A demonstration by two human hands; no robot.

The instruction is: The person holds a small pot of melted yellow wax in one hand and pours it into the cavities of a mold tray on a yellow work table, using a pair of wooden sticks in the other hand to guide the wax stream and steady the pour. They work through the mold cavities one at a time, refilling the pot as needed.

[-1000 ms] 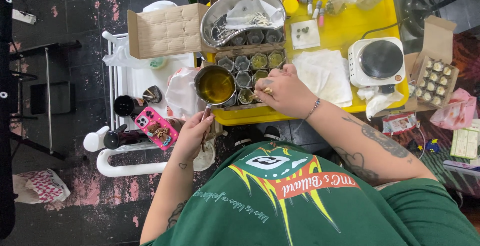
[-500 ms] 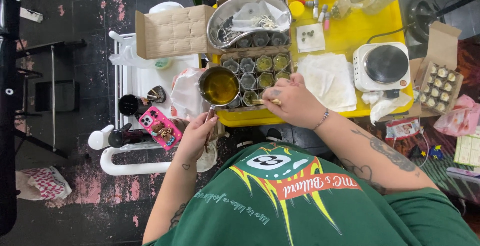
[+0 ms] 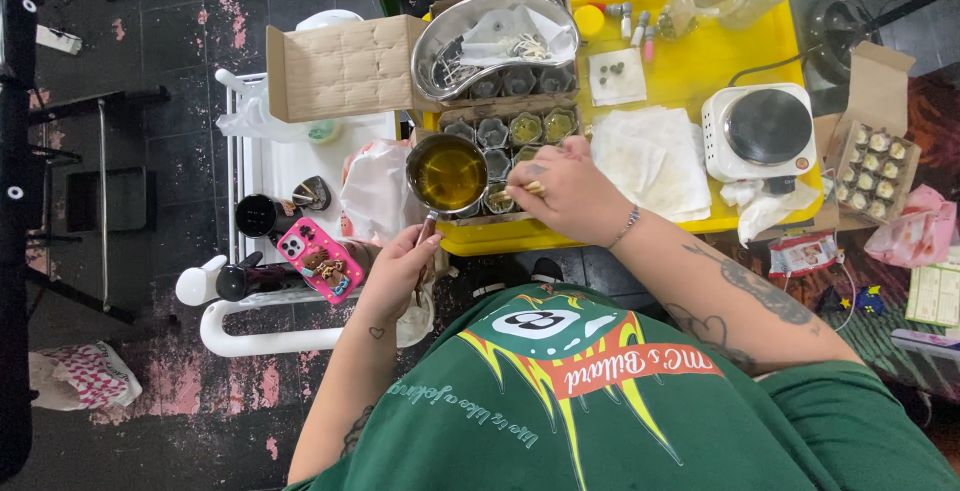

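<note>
**Grip on the pot handle, second hand at the moulds**

Left hand (image 3: 400, 269) keeps a closed grip round the dark handle of a small saucepan (image 3: 447, 173), fingers wrapped low on the handle's near end. The pan hangs over the near-left corner of the cardboard tray of small cups (image 3: 505, 141), its bowl beyond the grip and about level, holding amber liquid. I judge it light but sloshy and probably hot, so the handle is the only sound place to hold, and a tilt would spill it. Right hand (image 3: 570, 191) rests just right of the pan, on the tray's near edge, fingers pinched on what seems a thin pale stick; the view is too small to be sure. The tray sits on the yellow desk (image 3: 700, 61), with a white hotplate (image 3: 758, 131) well to its right.
</note>
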